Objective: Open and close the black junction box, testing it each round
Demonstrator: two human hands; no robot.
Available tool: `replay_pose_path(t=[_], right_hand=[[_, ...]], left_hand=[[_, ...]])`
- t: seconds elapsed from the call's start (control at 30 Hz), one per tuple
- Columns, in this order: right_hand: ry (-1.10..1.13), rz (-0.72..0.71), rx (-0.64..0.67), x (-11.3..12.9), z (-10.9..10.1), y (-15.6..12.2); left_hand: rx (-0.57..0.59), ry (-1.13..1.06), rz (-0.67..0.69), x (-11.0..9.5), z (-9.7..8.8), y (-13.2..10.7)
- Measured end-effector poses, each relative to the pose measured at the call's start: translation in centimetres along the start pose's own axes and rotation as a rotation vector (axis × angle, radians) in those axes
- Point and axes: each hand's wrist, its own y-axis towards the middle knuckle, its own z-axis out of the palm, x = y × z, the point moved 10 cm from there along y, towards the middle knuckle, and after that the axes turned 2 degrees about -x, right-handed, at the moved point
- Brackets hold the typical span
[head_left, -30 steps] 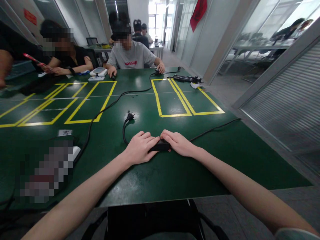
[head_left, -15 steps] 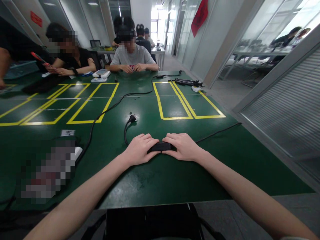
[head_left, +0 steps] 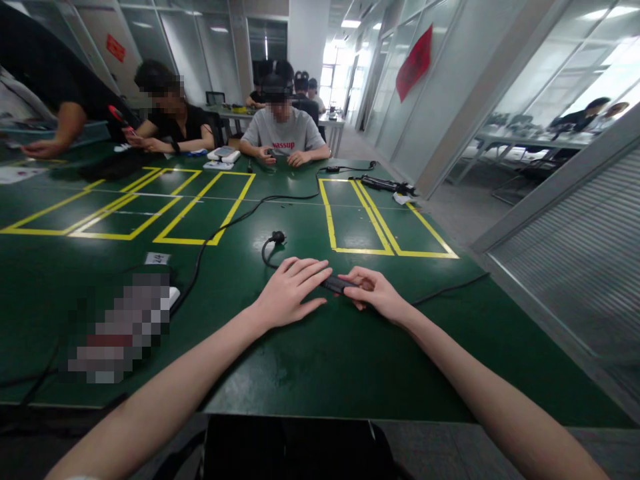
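Note:
A small black power adapter lies on the green table just in front of me. My left hand rests over its left end with the fingers stretched out flat. My right hand grips its right end, fingers curled round it. A black cord loops from the adapter to a plug lying a little farther out. Another thin black cable runs off to the right from under my right hand.
Yellow tape rectangles mark the table. A long black cable crosses it. A white device lies far across the table and a black tool far right. Three people sit or lean at the far side. A blurred object lies at my left.
My view has tilted up and shifted. My left hand's fingers have spread flat over the adapter. My right hand has turned and curled more tightly on its right end.

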Motion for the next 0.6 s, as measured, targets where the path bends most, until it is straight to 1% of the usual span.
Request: replay_pose_path(t=[0.03,0.1,0.17,0.23,0.27,0.33,0.37,0.4,0.43,0.5,0.53,0.57,0.6], right_hand=[[0.022,-0.016,-0.108,0.2,-1.7,0.3],[0.059,-0.078,-0.361,0.8,-5.9,0.5],[0.084,-0.174,-0.624,1.6,-10.5,-0.2],[0.055,-0.281,-0.851,2.2,-14.4,-1.6],[0.007,-0.333,-0.952,2.4,-15.9,-2.4],[-0.166,-0.383,-1.107,2.7,-18.1,-4.0],[-0.298,-0.369,-1.154,2.7,-18.6,-4.4],[-0.452,-0.322,-1.174,2.5,-19.0,-4.5],[-0.609,-0.242,-1.168,2.1,-19.2,-4.3],[-0.862,-0.036,-1.109,0.8,-19.6,-3.6],[-0.945,0.058,-1.072,0.0,-19.8,-3.3],[-1.003,0.128,-1.038,-0.6,-20.0,-3.0],[-1.045,0.168,-1.002,-0.9,-20.1,-2.7]], left_hand=[[-0.034,0.011,-0.018,0.3,-0.5,-0.1],[-0.056,0.004,-0.031,0.6,-0.8,-0.2],[-0.018,-0.043,-0.018,0.6,-0.2,-0.4],[0.041,-0.1,-0.008,0.6,0.8,-0.6],[0.063,-0.126,-0.005,0.6,1.3,-0.7],[0.089,-0.158,-0.016,0.7,1.9,-0.8],[0.096,-0.167,-0.023,0.8,2.1,-0.8],[0.1,-0.172,-0.031,0.9,2.2,-0.8],[0.101,-0.175,-0.038,1.0,2.2,-0.9],[0.102,-0.175,-0.043,1.1,2.2,-0.9],[0.101,-0.173,-0.043,1.1,2.1,-0.9],[0.099,-0.17,-0.043,1.1,2.1,-0.9],[0.098,-0.168,-0.042,1.2,2.1,-0.9]])
